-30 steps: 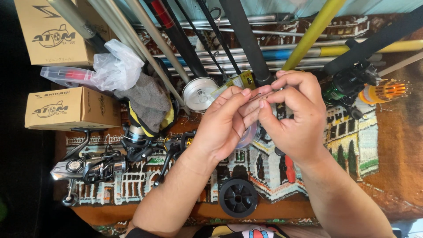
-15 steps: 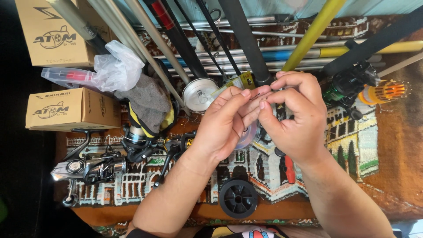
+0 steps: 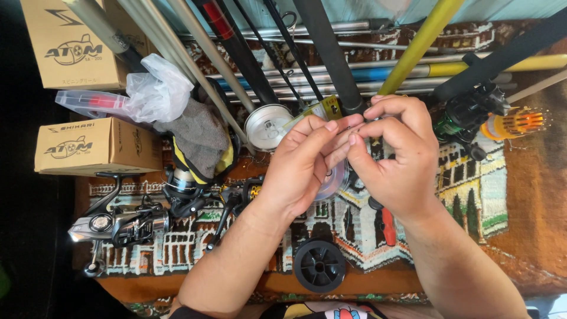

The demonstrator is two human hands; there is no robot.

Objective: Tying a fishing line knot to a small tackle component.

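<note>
My left hand (image 3: 301, 165) and my right hand (image 3: 396, 159) meet fingertip to fingertip over a patterned cloth (image 3: 466, 195). Both pinch something very small or thin between thumb and forefinger; what it is cannot be made out. A clear plastic line spool (image 3: 333, 180) shows under my left palm. A silver line spool (image 3: 267, 125) lies just left of my fingers. A black spool (image 3: 319, 265) rests near the table's front edge, between my forearms.
Several fishing rods (image 3: 331, 65) lie across the back. Two tan cardboard boxes (image 3: 97, 146) stand at the left with a plastic bag (image 3: 155, 90) and a grey cloth (image 3: 201, 139). Fishing reels (image 3: 121, 221) lie left; another reel (image 3: 466, 115) and an orange spool (image 3: 520, 123) lie right.
</note>
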